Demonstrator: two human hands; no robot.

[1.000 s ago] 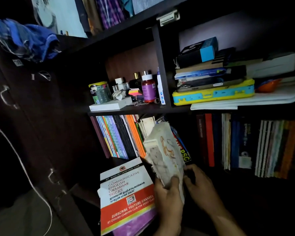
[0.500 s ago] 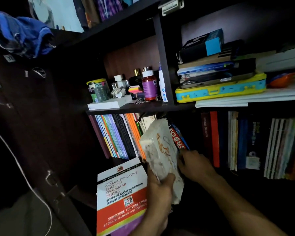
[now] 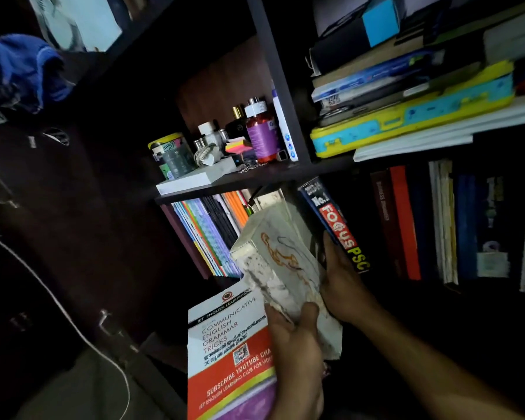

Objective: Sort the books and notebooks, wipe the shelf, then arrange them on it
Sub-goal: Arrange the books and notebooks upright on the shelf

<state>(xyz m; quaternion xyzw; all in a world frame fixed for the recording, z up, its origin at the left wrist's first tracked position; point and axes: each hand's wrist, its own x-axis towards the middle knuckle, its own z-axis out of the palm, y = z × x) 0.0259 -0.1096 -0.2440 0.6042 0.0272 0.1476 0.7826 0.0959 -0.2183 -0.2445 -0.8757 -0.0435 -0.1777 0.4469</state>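
Note:
My left hand (image 3: 297,353) grips the lower end of a worn white book (image 3: 282,268) with orange scribbles, tilted in front of the lower shelf. Under the same hand lies a red and white grammar book (image 3: 228,353). My right hand (image 3: 340,283) holds the spine of a dark blue "FOCUS PSC" book (image 3: 334,222), which leans out of the lower left compartment. Thin colourful notebooks (image 3: 206,231) stand slanted at the left of that compartment. More upright books (image 3: 422,222) fill the compartment to the right.
The upper shelf board (image 3: 225,184) carries bottles, a tin, sticky notes and a flat white box. To the right lies a stack of books on a yellow-blue case (image 3: 406,119). A blue cloth (image 3: 22,71) hangs on the dark open door at left, with a white cable below.
My right hand has reached up behind the white book and taken hold of the FOCUS PSC book, which now leans out further. The view has moved closer to the shelf.

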